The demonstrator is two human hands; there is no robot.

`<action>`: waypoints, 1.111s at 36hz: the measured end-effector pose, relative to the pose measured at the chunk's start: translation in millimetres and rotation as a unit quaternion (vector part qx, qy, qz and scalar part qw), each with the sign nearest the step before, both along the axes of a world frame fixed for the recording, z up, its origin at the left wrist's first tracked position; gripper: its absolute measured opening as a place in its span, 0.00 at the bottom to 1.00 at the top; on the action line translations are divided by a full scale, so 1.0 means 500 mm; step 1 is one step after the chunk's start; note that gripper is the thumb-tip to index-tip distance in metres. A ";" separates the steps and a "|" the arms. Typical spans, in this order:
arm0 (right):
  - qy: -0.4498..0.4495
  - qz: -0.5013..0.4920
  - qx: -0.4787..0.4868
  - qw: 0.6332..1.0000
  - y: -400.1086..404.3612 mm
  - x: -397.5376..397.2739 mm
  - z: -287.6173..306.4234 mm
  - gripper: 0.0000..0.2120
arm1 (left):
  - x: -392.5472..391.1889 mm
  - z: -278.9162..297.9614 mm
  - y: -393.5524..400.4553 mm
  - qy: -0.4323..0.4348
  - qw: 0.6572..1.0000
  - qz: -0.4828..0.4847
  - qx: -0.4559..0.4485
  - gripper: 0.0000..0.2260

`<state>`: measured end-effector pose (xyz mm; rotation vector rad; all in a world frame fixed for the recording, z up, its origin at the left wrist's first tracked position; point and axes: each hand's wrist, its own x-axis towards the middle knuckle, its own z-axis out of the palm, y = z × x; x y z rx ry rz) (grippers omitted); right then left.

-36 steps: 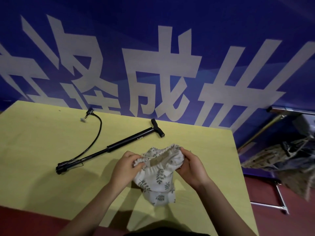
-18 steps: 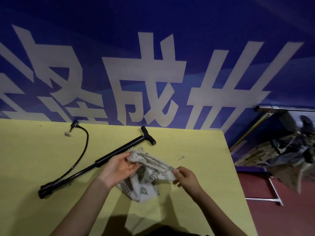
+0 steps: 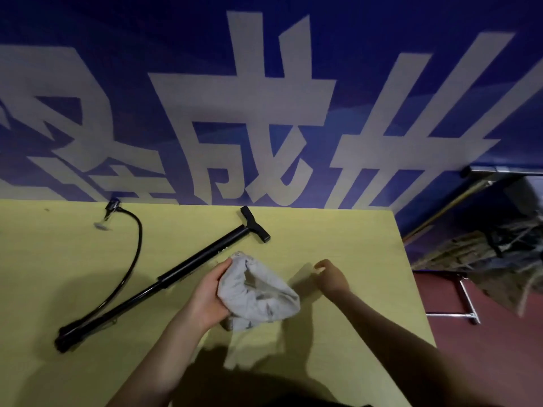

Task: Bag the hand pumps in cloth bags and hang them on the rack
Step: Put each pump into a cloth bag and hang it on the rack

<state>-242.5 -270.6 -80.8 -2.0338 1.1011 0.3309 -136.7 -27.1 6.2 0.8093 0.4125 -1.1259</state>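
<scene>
- The left hand [image 3: 207, 295] gripped the cloth bag [image 3: 258, 295] at its left edge, fingers curled round the fabric, holding it just above the yellow counter [image 3: 338, 230].
- The bag's mouth gaped upward; its leaf print was blurred.
- The right hand [image 3: 332, 277] hovered just right of the bag, apart from it, fingers loosely curled; whether they pinched something small could not be told.
- The black pump [image 3: 164, 282] lay diagonally on the counter left of the bag, T-handle toward the wall, its hose [image 3: 133, 254] curving away to the far edge.
- Lettering on the pump barrel was too small to read.
- The blue banner [image 3: 440, 39] behind carried large white Chinese characters, one reading "成".
</scene>
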 end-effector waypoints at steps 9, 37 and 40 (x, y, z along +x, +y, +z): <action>0.057 0.227 -0.213 0.949 -0.076 0.028 -0.048 0.15 | 0.023 -0.095 -0.006 -0.027 0.994 0.018 0.101 0.18; -0.283 0.043 0.211 0.935 0.167 -0.082 0.104 0.10 | -0.078 0.005 -0.009 -0.061 0.993 -0.044 0.094 0.17; -0.331 0.057 0.235 0.912 0.203 -0.087 0.135 0.12 | -0.106 0.051 -0.031 -0.066 0.995 -0.062 0.051 0.17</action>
